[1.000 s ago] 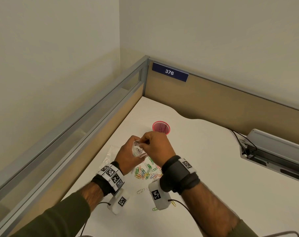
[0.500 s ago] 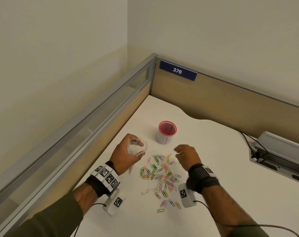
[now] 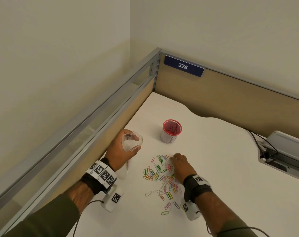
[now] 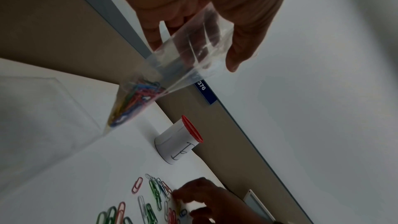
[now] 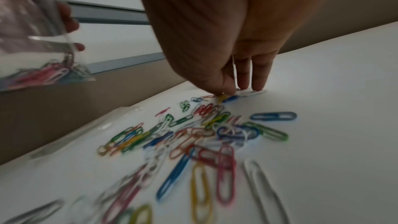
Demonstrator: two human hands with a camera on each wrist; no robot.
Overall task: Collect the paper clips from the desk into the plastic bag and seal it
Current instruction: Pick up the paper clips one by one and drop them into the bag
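Observation:
A small clear plastic bag (image 3: 127,142) hangs mouth-up above the desk's left side, gripped by my left hand (image 3: 136,143). Several coloured paper clips lie in the bag's bottom (image 4: 137,98) (image 5: 43,72). A loose pile of coloured paper clips (image 3: 162,177) (image 5: 204,134) is spread on the white desk (image 3: 231,185). My right hand (image 3: 173,158) reaches down at the pile's far edge. There its thumb and fingertips (image 5: 243,86) close on a clip or two against the desk. The left wrist view shows this right hand (image 4: 189,200) with curled fingers at the clips.
A white cup with a red rim (image 3: 172,131) stands just beyond the pile. A flat clear plastic sheet (image 4: 43,108) lies on the desk by the left partition (image 3: 94,120). A grey power box with cables (image 3: 285,151) sits at the right.
My right hand left the bag's mouth, swung right and dropped to the far edge of the clip pile. The left hand kept hold of the bag and shifted slightly left.

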